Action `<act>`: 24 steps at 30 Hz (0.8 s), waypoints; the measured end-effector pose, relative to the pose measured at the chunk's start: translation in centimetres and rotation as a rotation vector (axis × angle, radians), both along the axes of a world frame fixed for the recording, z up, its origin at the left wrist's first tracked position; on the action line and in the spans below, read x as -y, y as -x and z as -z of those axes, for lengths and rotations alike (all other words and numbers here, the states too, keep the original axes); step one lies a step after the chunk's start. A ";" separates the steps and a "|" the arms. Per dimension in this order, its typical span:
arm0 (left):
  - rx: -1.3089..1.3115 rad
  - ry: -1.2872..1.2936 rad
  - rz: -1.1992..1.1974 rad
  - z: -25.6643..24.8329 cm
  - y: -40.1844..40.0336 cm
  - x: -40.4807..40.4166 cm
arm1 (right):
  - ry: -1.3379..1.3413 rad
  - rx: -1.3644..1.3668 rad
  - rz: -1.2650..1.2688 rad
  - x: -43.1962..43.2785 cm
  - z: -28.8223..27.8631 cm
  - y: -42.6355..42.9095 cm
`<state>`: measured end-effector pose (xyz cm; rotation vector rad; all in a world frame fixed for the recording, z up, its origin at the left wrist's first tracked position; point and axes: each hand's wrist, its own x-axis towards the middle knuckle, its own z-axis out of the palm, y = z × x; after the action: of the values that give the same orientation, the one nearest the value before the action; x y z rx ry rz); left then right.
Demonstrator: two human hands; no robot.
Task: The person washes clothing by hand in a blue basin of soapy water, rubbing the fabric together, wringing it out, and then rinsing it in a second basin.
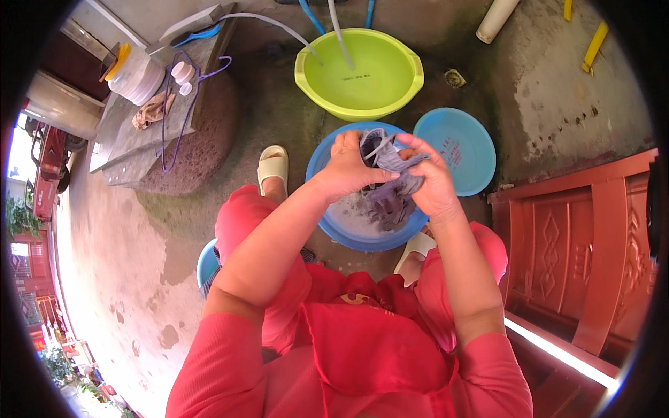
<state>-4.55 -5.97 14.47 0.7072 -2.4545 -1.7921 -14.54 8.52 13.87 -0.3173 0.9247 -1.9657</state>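
Observation:
Both hands hold a wet grey garment [389, 159] with a pale edge or drawstring, raised over a blue plastic basin [342, 237]. My left hand [347, 170] grips its left side, with the thumb stretched across the cloth. On the other side my right hand [431, 175] pinches the fabric between bent fingers. The garment's lower part hangs into the basin, where cloudy, sudsy water [350, 214] shows. Some of the cloth is hidden by the hands.
Beyond stands a lime-green basin [413, 96] with hoses hanging in. A light-blue basin [483, 157] sits to the right, near red panelled doors [549, 240]. At the left, a stone slab [117, 136] bears a plastic jar [137, 78], a brush [197, 35], a purple hanger [163, 141] and a cloth [151, 111].

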 end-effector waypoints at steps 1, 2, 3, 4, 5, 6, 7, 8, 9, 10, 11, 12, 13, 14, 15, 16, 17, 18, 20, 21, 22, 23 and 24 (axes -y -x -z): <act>0.037 0.342 -0.038 -0.4 0.0 -0.2 | 0.038 -0.006 -0.022 -0.2 0.0 0.4; -0.033 0.330 -0.009 -0.9 -0.1 -0.2 | 0.063 -0.002 -0.048 -0.4 -0.2 0.7; -0.032 0.329 -0.011 -1.0 -0.3 -0.2 | 0.062 -0.002 -0.050 -0.4 -0.3 0.8; -0.169 0.345 0.044 -1.0 -0.5 -0.2 | 0.090 -0.010 -0.082 -0.4 -0.3 0.9; -0.306 0.361 0.099 -1.0 -0.6 -0.2 | 0.118 -0.017 -0.114 -0.4 -0.4 0.9; -0.352 0.004 0.168 -1.2 -0.4 0.0 | 0.118 -0.015 -0.119 -0.1 -0.8 0.6; -0.350 0.005 0.163 -1.4 -0.3 0.1 | 0.001 -0.041 -0.014 0.3 -1.4 -0.1; -0.225 0.051 0.146 -1.5 -0.2 0.1 | -0.116 -0.068 0.091 0.6 -1.7 -0.4; -0.101 0.094 0.130 -1.7 0.0 0.1 | -0.118 -0.069 0.089 0.6 -1.6 -0.3; -0.126 0.027 0.022 -0.9 0.4 0.1 | -0.219 -0.298 0.108 0.7 -1.3 -0.1; -0.127 0.025 0.021 -0.8 0.3 0.1 | -0.319 -0.528 0.127 0.8 -1.0 0.0; -0.184 -0.192 -0.062 -1.3 0.3 0.1 | -0.320 -0.527 0.129 0.7 -0.6 0.0; -0.239 -0.409 -0.145 -2.0 0.3 0.1 | -0.470 -0.709 0.099 0.6 -0.2 0.0; -0.255 -0.473 -0.148 -2.8 0.2 0.2 | -0.621 -0.890 0.067 0.4 0.2 0.1; -0.252 -0.473 -0.145 -3.2 -0.1 0.2 | -0.622 -0.887 0.069 0.5 0.7 -0.2; -0.299 -0.528 -0.160 -3.4 -0.3 0.3 | -0.698 -1.129 0.090 0.6 1.2 -0.5; -0.346 -0.583 -0.176 -3.5 -0.5 0.4 | -0.770 -1.372 0.110 0.7 1.9 -0.7; -0.414 -0.656 -0.243 -3.8 -0.6 0.4 | -0.776 -1.427 0.165 0.6 3.4 -0.4; -0.477 -0.740 -0.274 -4.2 -0.7 1.6 | -0.847 -1.353 0.073 0.1 4.3 0.5; -0.541 -0.826 -0.304 -4.5 -0.8 2.3 | -0.916 -1.277 -0.019 -0.2 4.7 1.1; -0.564 -0.872 -0.324 -4.9 -0.8 2.8 | -0.897 -1.111 -0.074 -0.2 5.0 1.7; -0.567 -0.872 -0.322 -5.0 -0.9 3.2 | -0.896 -1.114 -0.072 -0.3 5.3 1.8; -0.550 -0.896 -0.287 -5.0 -1.2 3.6 | -0.816 -1.052 -0.065 -0.3 5.4 1.5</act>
<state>-3.40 -9.59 19.46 0.4353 -1.1034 -2.4756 -16.03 8.82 8.45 -0.8968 2.2202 -1.1124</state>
